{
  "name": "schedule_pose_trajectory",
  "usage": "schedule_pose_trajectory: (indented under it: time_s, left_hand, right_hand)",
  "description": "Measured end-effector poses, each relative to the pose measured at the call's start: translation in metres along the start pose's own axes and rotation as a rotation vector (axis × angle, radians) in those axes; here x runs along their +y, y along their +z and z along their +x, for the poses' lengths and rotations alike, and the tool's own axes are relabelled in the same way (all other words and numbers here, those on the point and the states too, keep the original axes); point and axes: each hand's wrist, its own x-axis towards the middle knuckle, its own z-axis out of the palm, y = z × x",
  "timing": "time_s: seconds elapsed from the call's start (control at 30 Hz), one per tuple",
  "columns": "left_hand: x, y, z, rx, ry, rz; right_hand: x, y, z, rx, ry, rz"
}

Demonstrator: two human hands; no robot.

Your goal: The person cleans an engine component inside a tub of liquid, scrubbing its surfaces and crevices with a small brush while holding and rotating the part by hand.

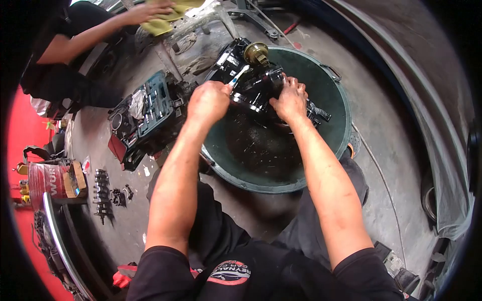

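Observation:
My left hand point(209, 101) is closed around the handle of a white and blue toothbrush point(239, 76). Its head points at a wet, black metal engine part point(255, 91), though whether the bristles touch is hard to see. My right hand point(291, 102) grips the right side of that part, thumb and fingers around a dark cylindrical section. A gold-coloured round fitting point(256, 52) sticks up from the far end. The part leans over the far side of a large green tub point(343, 135), which has dark liquid point(261, 150) at its bottom.
Left of the tub lies an open teal socket set case point(155, 108) on a dark tool box. A crankshaft point(102, 195) and small parts lie on the floor. At upper left, another person's hand point(150, 11) holds a yellow cloth point(161, 25). Plastic sheeting point(427, 100) hangs at right.

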Motion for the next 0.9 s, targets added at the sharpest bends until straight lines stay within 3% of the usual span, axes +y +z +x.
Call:
schedule_pose_trajectory:
  time_s: [0.07,0.2,0.33,0.4,0.47,0.53,0.63,0.73,0.9]
  left_hand:
    - [0.004,0.026,-0.005,0.088,0.041,0.087]
    - [0.005,0.012,0.005,-0.107,0.15,0.073]
    - [0.021,-0.016,-0.004,-0.07,0.003,0.105]
    - [0.018,0.004,-0.004,-0.044,0.008,0.163]
    - [0.003,0.014,0.0,-0.088,0.103,0.024]
    - [0.002,-0.001,0.007,-0.199,0.034,-0.023]
    - [-0.008,-0.012,0.006,-0.139,0.055,-0.018]
    - [-0.009,-0.033,-0.004,-0.215,-0.017,-0.064]
    - [-0.002,0.004,0.002,-0.104,0.067,-0.023]
  right_hand:
    - [-0.002,0.001,0.0,0.012,-0.003,0.015]
    - [-0.002,0.005,0.001,0.009,0.02,0.037]
    - [0.005,-0.001,-0.002,0.011,-0.06,0.029]
    - [0.006,-0.002,-0.002,-0.007,-0.059,0.018]
    - [0.003,-0.004,0.001,-0.004,-0.062,0.027]
    - [-0.002,-0.007,0.002,-0.007,-0.051,0.029]
    - [-0.002,-0.009,0.001,-0.014,-0.063,0.032]
    - [0.0,-0.008,0.0,-0.022,-0.071,-0.005]
    - [-0.002,-0.004,0.002,0.013,-0.059,-0.036]
